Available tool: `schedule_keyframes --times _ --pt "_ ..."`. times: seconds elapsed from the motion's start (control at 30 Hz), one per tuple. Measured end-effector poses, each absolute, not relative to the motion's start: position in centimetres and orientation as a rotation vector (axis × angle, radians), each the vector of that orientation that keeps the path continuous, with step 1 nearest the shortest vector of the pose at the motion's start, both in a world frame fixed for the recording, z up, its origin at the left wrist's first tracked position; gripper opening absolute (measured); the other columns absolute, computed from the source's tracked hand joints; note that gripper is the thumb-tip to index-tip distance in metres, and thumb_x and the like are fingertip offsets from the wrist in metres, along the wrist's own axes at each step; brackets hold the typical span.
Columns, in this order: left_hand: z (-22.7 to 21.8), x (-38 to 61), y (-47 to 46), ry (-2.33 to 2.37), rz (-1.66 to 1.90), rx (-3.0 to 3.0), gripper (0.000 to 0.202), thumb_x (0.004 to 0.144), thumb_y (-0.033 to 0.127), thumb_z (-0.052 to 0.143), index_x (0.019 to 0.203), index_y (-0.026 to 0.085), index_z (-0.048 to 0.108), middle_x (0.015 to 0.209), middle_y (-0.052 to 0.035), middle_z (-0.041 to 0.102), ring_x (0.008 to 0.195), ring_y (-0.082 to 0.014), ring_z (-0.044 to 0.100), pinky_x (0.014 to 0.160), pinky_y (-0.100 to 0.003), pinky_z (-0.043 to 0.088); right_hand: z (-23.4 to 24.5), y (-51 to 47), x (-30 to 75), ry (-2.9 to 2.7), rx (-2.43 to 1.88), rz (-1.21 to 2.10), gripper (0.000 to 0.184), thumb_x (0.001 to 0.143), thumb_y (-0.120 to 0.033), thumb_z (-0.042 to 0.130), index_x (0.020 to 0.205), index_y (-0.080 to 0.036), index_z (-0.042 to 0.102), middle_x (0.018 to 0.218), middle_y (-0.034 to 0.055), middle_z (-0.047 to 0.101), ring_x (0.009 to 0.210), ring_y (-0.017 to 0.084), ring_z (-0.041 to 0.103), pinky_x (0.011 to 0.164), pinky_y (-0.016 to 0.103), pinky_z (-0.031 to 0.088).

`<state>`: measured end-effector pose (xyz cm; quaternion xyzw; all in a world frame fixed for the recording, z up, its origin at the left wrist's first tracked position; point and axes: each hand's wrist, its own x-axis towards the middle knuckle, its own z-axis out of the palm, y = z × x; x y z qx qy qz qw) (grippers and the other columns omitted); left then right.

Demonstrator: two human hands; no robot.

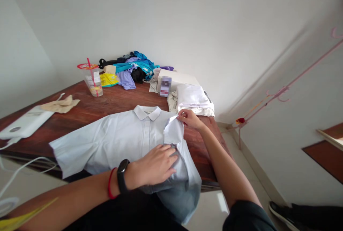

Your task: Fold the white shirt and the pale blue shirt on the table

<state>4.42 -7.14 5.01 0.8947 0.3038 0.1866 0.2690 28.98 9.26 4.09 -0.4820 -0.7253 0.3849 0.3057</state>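
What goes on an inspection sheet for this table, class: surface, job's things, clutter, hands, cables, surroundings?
Surface: brown wooden table, partly covered.
Job's things: pale blue shirt lying flat, collar away from the person, one side folded inward.
Clutter: pile of clothes, folded white cloth, plastic cup with straw, white device.
Hands: left hand pressed flat on the shirt; right hand pinching the shirt's folded edge.
Cables: white cable hanging off the table edge.
Surroundings: white wall, pink line with hooks.
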Motion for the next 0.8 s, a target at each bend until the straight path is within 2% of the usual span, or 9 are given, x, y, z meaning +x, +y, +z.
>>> schedule_keyframes --times 0.07,0.13,0.27,0.37,0.5,0.63,0.7,0.8 --pt "3.7 4.6 -6.7 0.736 0.536 2.447 0.033 0.091 0.030 0.071 0.123 0.021 0.070 0.142 -0.0135 0.064 0.140 -0.0388 0.051 0.121 -0.050 0.038 3.9 9.2 28.7 -1.935 -1.289 1.024 0.039 0.081 -0.056 0.072 0.088 -0.020 0.058 0.055 -0.0063 0.052 0.047 0.011 0.047 0.048 0.022 0.037" --pt "2.8 5.0 -6.5 0.704 0.606 2.490 0.043 0.091 0.036 0.073 0.130 0.020 0.069 0.145 -0.0148 0.061 0.139 -0.0412 0.052 0.120 -0.050 0.040 3.6 9.2 28.3 -1.948 -1.313 1.032 0.037 0.082 -0.054 0.072 0.088 -0.020 0.059 0.057 -0.0055 0.054 0.049 0.012 0.051 0.049 0.023 0.040" --pt "2.0 6.5 -6.1 0.803 0.619 2.538 0.055 0.091 0.050 0.073 0.128 0.010 0.070 0.135 -0.0254 0.065 0.129 -0.0475 0.059 0.115 -0.056 0.044 2.7 9.2 27.8 -1.991 -1.330 0.921 0.036 0.086 -0.046 0.071 0.107 -0.019 0.061 0.062 -0.0052 0.058 0.056 0.014 0.055 0.055 0.024 0.044" --pt "1.8 7.7 -5.4 0.862 0.581 2.542 0.055 0.095 0.054 0.066 0.127 0.010 0.069 0.130 -0.0268 0.067 0.130 -0.0490 0.057 0.115 -0.061 0.040 1.9 9.3 27.4 -2.077 -1.273 0.787 0.049 0.084 -0.038 0.075 0.127 -0.020 0.060 0.086 0.0006 0.069 0.077 0.017 0.064 0.073 0.029 0.052" --pt "1.2 9.0 -4.8 0.889 0.657 2.544 0.062 0.094 0.058 0.066 0.133 0.011 0.065 0.133 -0.0249 0.066 0.135 -0.0469 0.053 0.117 -0.057 0.038 0.9 9.1 26.5 -2.265 -1.175 0.693 0.044 0.087 -0.037 0.077 0.126 -0.021 0.066 0.123 0.0105 0.070 0.111 0.024 0.066 0.100 0.040 0.052" --pt "1.1 9.2 -4.9 0.903 0.630 2.572 0.064 0.093 0.059 0.066 0.134 0.010 0.064 0.133 -0.0243 0.066 0.133 -0.0452 0.055 0.115 -0.054 0.040 0.2 8.8 25.5 -2.480 -1.036 0.607 0.049 0.093 -0.043 0.073 0.135 -0.020 0.066 0.148 0.0150 0.058 0.144 0.031 0.048 0.123 0.050 0.034" --pt "1.3 9.1 -5.1 0.903 0.510 2.618 0.069 0.093 0.062 0.066 0.135 0.008 0.063 0.132 -0.0238 0.066 0.131 -0.0434 0.057 0.115 -0.052 0.040 -0.2 8.6 25.2 -2.547 -1.077 0.596 0.057 0.095 -0.049 0.068 0.145 -0.021 0.060 0.162 0.0146 0.044 0.155 0.034 0.032 0.127 0.054 0.025" --pt "1.6 8.9 -5.8 0.923 0.303 2.703 0.077 0.094 0.070 0.057 0.135 0.005 0.062 0.132 -0.0235 0.065 0.123 -0.0408 0.061 0.113 -0.053 0.040 -0.6 8.5 25.0 -2.617 -1.171 0.576 0.065 0.099 -0.057 0.060 0.155 -0.024 0.051 0.171 0.0102 0.030 0.161 0.035 0.014 0.129 0.057 0.019"
